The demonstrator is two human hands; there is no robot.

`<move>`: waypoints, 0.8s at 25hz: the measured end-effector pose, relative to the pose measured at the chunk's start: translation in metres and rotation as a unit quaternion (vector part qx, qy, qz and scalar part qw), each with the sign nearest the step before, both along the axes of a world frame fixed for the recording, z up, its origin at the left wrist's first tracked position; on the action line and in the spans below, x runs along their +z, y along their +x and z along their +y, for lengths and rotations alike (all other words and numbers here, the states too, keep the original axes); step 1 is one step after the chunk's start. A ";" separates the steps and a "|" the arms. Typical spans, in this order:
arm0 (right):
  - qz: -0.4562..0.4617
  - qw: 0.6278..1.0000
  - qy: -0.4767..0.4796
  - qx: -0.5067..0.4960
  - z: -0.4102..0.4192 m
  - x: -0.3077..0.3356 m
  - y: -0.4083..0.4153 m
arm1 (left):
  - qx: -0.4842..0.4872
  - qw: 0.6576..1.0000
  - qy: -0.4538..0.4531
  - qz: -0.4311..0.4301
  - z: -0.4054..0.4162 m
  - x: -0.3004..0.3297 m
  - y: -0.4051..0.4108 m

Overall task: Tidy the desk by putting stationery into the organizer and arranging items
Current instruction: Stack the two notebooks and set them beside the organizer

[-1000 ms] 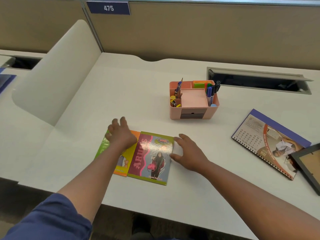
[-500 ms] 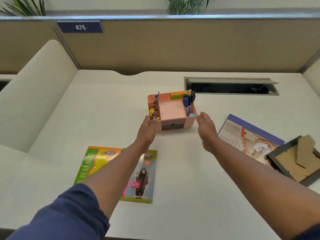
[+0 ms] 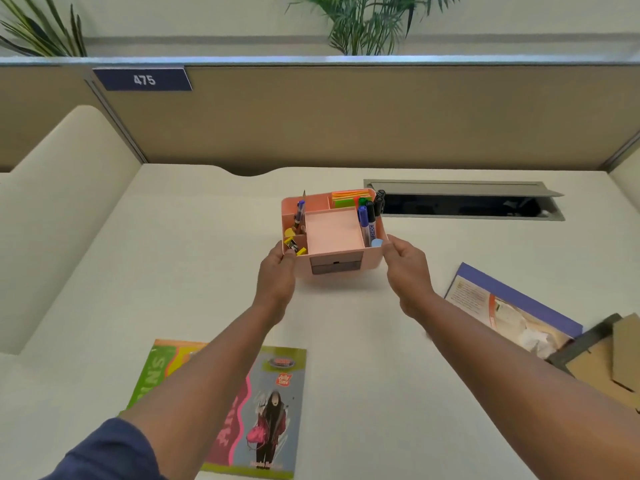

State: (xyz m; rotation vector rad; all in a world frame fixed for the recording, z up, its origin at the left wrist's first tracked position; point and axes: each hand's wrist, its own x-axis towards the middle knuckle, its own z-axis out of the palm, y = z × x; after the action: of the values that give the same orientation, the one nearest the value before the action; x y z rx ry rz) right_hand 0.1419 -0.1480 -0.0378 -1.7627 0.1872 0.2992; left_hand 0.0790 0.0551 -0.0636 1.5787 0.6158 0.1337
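Far left, near edge of the desk (image 3: 173,258): two booklets (image 3: 273,410) lie flat, overlapping, partly under the left forearm. No hand on them now; a second ago both hands pressed on their covers.

Left hand (image 3: 277,271): reaches forward, thumb on the front left corner rim of the pink organizer (image 3: 341,265), fingers curled round its left wall. Half a second ago it only touched that side.

Organizer: mid-desk, between the two hands, gripped from both sides. Yellow clips (image 3: 293,244) in its front left compartment, a blue pen (image 3: 300,211) upright behind them, bright sticky notes (image 3: 345,198) at the back, markers (image 3: 369,216) in the right slot. Centre tray bare, dark drawer in front.

Right hand (image 3: 408,268): thumb and fingers pinch the organizer's front right corner. Half a second ago it hung open just beside that wall, not touching.

Right of that: spiral calendar (image 3: 512,303) flat on the desk, and a picture frame (image 3: 609,355) lying face down, overlapping the calendar's near corner.
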 end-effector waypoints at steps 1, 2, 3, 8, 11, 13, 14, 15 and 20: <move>-0.010 1.000 0.000 0.000 0.005 0.004 0.012 | -0.002 1.000 0.004 -0.008 0.010 0.002 0.013; -0.018 1.000 0.002 0.002 0.011 0.006 0.024 | -0.005 1.000 0.004 -0.014 0.021 0.005 0.027; -0.024 1.000 0.004 0.007 0.018 0.008 0.035 | -0.011 1.000 0.007 -0.014 0.035 0.006 0.042; -0.033 0.999 0.006 0.018 0.050 0.000 0.094 | -0.039 0.999 0.019 0.000 0.086 0.009 0.111; -0.020 1.000 0.007 0.009 0.061 -0.013 0.125 | -0.052 0.998 0.015 0.020 0.098 0.001 0.143; -0.014 1.000 0.000 0.006 0.064 -0.023 0.138 | -0.055 0.998 0.008 0.028 0.099 -0.007 0.155; -0.013 1.000 -0.003 0.003 0.064 -0.027 0.144 | -0.056 0.998 0.004 0.024 0.097 -0.009 0.159; -0.011 1.000 -0.005 0.000 0.063 -0.031 0.148 | -0.055 0.998 0.003 0.023 0.095 -0.012 0.164; -0.012 1.000 -0.014 -0.002 0.054 -0.042 0.164 | -0.040 0.999 -0.007 0.019 0.087 -0.025 0.181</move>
State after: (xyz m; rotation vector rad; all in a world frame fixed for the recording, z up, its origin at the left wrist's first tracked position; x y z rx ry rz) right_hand 0.3060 -0.0940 -0.0796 -1.7925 0.1797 0.2733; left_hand 0.2603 0.1420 -0.0886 1.5930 0.5800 0.0399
